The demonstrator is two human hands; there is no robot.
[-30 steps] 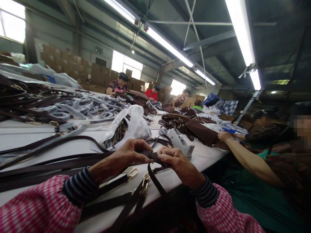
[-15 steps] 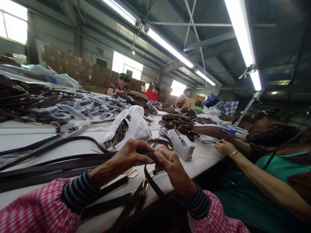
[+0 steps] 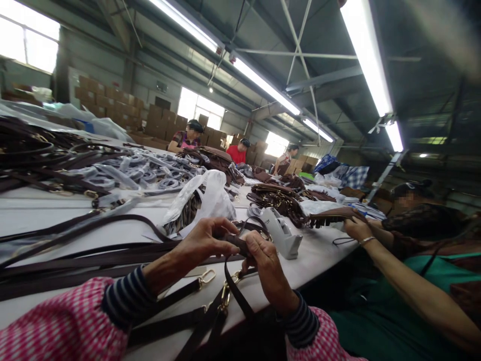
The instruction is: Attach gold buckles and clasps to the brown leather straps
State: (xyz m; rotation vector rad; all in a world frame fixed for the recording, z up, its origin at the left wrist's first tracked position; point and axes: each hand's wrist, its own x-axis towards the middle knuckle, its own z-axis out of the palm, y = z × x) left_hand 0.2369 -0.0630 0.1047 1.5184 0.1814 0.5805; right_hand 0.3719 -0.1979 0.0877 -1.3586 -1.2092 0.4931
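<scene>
Between my two hands is a dark brown strap (image 3: 237, 243), folded or rolled where I pinch it. My left hand (image 3: 205, 239) grips its left end between thumb and fingers. Around its right end my right hand (image 3: 265, 260) is closed, thumb on top. A loose length of strap hangs below my fingers toward the table edge. Under my hands lie more dark straps (image 3: 176, 321) with gold metal clasps (image 3: 225, 293). Another gold clasp (image 3: 206, 277) sits just below my left hand. Part of the held strap is hidden by my fingers.
Beyond my hands stand a grey tape dispenser (image 3: 281, 235) and a white plastic bag (image 3: 212, 195) of straps. Long brown straps (image 3: 93, 258) cover the left of the table, with plastic-wrapped coils (image 3: 150, 170) behind. At right, a co-worker's hand (image 3: 358, 229) holds a fringed brown piece (image 3: 334, 215).
My hands have parted slightly, showing more of the strap between them. The co-worker's brown piece has shifted and its fringed edge now shows. The view has tilted up slightly.
</scene>
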